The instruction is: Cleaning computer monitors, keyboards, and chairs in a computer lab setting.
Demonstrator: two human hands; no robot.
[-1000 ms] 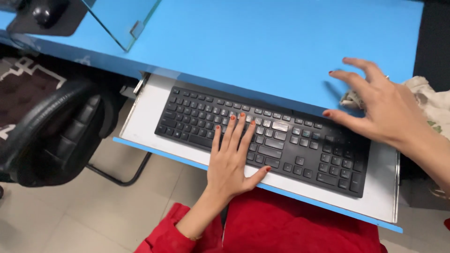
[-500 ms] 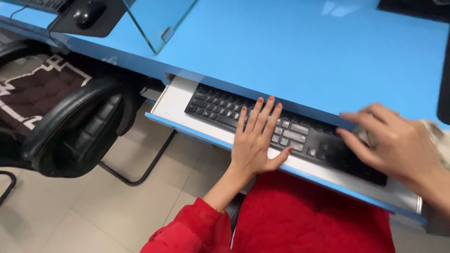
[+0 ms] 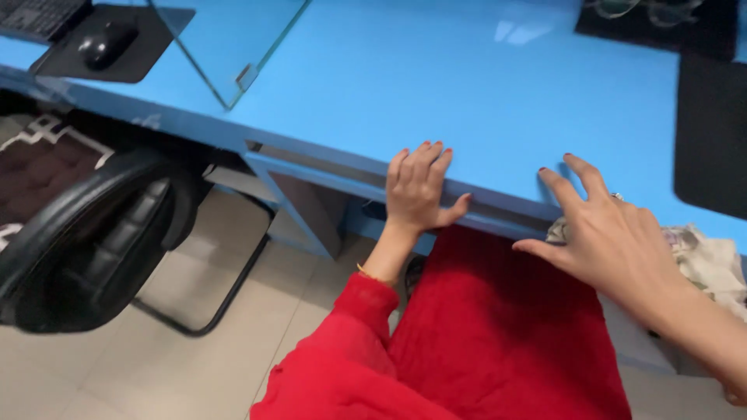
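Our left hand (image 3: 418,187) lies flat on the table (image 3: 467,85) edge, holding nothing. Our right hand (image 3: 615,241), fingers spread wide, hovers over a cloth (image 3: 708,260) at that edge.

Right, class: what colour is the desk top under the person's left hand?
Bright blue desk top, clearest in the head view.

The right hand (image 3: 615,241) covers part of a crumpled cloth (image 3: 704,260). The black office chair (image 3: 85,233) and dark mat (image 3: 712,132) are cut off by the frame's edges.
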